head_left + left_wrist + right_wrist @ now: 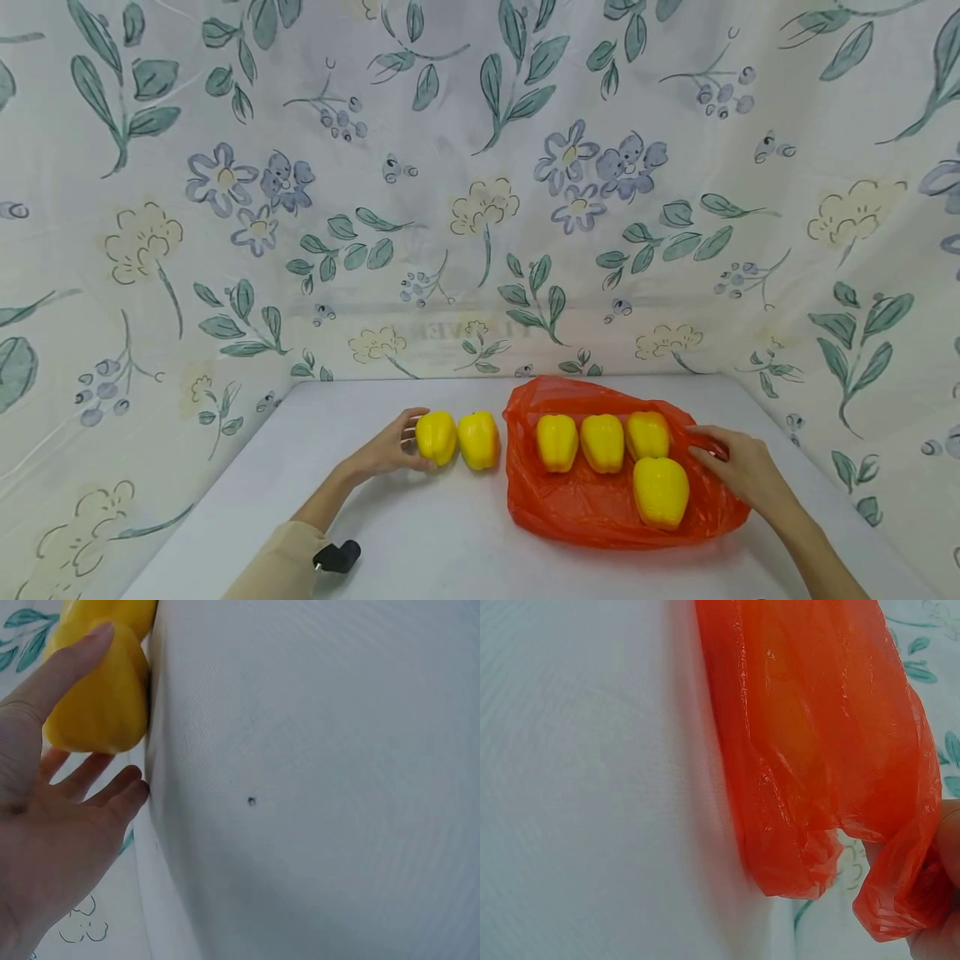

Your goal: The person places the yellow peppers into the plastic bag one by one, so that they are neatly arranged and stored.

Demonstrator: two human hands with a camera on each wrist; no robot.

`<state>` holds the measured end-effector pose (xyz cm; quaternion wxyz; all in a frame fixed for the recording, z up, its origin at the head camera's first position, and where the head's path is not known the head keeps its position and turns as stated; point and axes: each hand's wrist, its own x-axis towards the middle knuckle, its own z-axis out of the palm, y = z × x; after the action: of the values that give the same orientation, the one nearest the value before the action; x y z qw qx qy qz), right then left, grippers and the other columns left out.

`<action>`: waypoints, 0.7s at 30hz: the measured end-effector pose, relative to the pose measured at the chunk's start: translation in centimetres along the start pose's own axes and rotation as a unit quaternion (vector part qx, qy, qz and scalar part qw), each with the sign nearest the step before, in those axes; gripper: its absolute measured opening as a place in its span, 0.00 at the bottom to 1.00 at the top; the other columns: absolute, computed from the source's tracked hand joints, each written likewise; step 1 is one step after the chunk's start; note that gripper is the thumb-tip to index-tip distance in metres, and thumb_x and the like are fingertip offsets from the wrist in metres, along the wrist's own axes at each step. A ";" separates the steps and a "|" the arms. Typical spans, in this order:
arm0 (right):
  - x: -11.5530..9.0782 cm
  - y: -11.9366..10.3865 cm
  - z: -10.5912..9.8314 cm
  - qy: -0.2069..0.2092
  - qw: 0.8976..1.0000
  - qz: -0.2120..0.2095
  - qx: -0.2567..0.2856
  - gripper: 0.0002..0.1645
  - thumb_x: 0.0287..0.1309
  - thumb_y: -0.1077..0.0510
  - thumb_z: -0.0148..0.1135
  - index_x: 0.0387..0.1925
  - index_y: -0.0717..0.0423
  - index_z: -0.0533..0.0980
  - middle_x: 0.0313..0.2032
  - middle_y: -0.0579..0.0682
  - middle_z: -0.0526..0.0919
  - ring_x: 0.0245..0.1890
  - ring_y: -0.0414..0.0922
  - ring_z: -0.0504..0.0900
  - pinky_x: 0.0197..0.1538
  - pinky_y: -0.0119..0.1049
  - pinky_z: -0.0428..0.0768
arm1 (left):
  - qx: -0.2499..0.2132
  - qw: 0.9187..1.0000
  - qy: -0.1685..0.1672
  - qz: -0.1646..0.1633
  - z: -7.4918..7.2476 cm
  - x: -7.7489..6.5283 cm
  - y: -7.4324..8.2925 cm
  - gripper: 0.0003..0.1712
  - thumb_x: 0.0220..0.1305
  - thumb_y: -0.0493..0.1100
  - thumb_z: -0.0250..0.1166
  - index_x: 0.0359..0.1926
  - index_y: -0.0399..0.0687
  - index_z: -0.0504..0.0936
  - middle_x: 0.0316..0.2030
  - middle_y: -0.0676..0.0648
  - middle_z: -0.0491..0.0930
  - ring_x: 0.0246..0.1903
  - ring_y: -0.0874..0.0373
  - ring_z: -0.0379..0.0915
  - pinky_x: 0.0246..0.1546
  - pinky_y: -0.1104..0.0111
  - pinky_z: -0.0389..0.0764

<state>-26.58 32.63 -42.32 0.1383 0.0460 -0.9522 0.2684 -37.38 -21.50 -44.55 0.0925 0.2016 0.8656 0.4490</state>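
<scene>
"Left hand [387, 450] with its grip clamped on the leftmost yellow bell pepper [437, 438], going by the head view?"

"Yes, fingers at its far side and thumb at its near side. A second yellow bell pepper [479, 442] stands just beside it on the white tabletop [427, 533]."

"And the right hand [744, 468]?"

"Its grip pinches the right edge of a red plastic bag [585, 500]. Four more yellow bell peppers [557, 443] sit within the bag's raised edges, three in a row and one in front. Behind everything hangs a floral sheet [427, 292]."

"What about the left wrist view?"

"The thumb lies against the pepper; other fingertips show past it. A small dark spot [252, 801] marks the tabletop."

"Right wrist?"

"Bunched film is pinched at the view's edge, the hand mostly cut off. Something yellowish [784, 712] shows through the bag."
</scene>
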 end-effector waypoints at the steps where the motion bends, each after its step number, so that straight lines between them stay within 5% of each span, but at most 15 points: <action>1: 0.0 0.0 0.0 0.001 1.000 -0.001 0.000 0.24 0.59 0.56 0.67 0.56 0.60 0.78 0.49 0.66 0.83 0.44 0.57 0.81 0.44 0.50 0.86 | -0.001 1.000 0.001 -0.003 0.0 0.0 0.0 0.55 0.50 0.44 0.78 0.73 0.44 0.54 0.73 0.34 0.56 0.71 0.34 0.55 0.70 0.43 0.61; 13: -0.1 0.0 0.0 0.013 1.000 -0.014 -0.005 0.23 0.58 0.57 0.67 0.55 0.60 0.79 0.47 0.65 0.84 0.43 0.57 0.81 0.44 0.51 0.85 | 0.012 0.999 0.024 -0.027 0.3 0.2 -0.4 0.57 0.46 0.49 0.80 0.71 0.39 0.57 0.72 0.36 0.60 0.71 0.37 0.57 0.70 0.45 0.62; 21: 0.0 0.0 0.0 0.005 1.000 -0.003 -0.002 0.24 0.58 0.57 0.67 0.56 0.60 0.78 0.48 0.66 0.83 0.44 0.58 0.81 0.44 0.50 0.86 | 0.032 0.998 0.054 -0.003 0.1 0.3 0.0 0.56 0.46 0.50 0.79 0.71 0.37 0.59 0.70 0.36 0.63 0.69 0.37 0.60 0.70 0.44 0.61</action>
<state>-26.57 32.62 -42.35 0.1435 0.0471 -0.9518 0.2668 -37.60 -21.34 -44.60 0.0404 0.1775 0.8837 0.4312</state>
